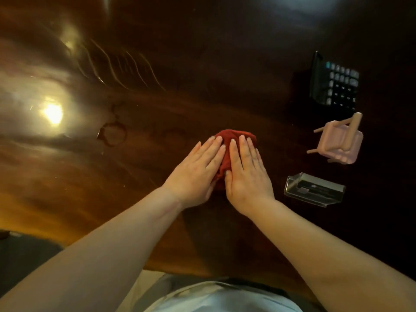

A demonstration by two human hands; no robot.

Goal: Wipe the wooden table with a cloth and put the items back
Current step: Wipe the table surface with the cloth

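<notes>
A bunched red cloth lies on the dark glossy wooden table, a little right of the middle. My left hand and my right hand both press flat on it, side by side, fingers stretched forward and together. Most of the cloth is hidden under my palms; only its far edge and a strip between my hands show. Ring-shaped marks sit on the wood left of the cloth.
At the right stand a black calculator, a small pink toy chair lying tipped over, and a clear plastic holder with dark cards inside. Lamp glare reflects at the left. The table's near edge runs just before my body.
</notes>
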